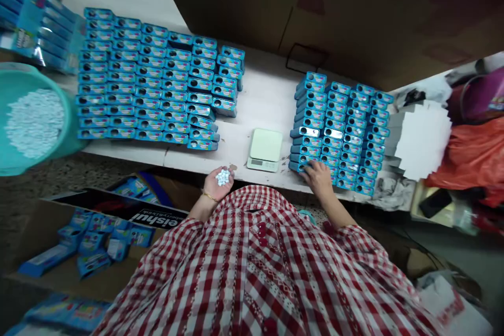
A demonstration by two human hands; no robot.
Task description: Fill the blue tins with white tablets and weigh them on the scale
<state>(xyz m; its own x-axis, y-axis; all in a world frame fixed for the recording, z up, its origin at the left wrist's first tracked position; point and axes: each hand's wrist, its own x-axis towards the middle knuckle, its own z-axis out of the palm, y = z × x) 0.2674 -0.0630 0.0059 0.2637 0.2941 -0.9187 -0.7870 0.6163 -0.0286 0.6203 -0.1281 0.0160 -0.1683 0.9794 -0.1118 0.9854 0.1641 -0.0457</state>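
My left hand (pixel 218 184) is turned palm up at the table's front edge, cupping a small heap of pale blue-white tablets (pixel 222 177). My right hand (pixel 318 178) reaches to the front left corner of the right-hand block of small blue boxes (pixel 315 115). Its fingers are bent round the end of the nearest blue box (pixel 298 167); the fingertips are partly hidden. Between the hands a pale green digital scale (pixel 265 149) sits on the white table (pixel 255 89), with nothing on its plate.
A larger block of blue boxes (pixel 149 79) stands in rows on the left. Beside it is a turquoise tub (pixel 71 121) of similar tablets. Below are open cartons (pixel 51 278) with blue packs. A big brown carton (pixel 334 5) borders the back; white stacked cards (pixel 425 139) lie right.
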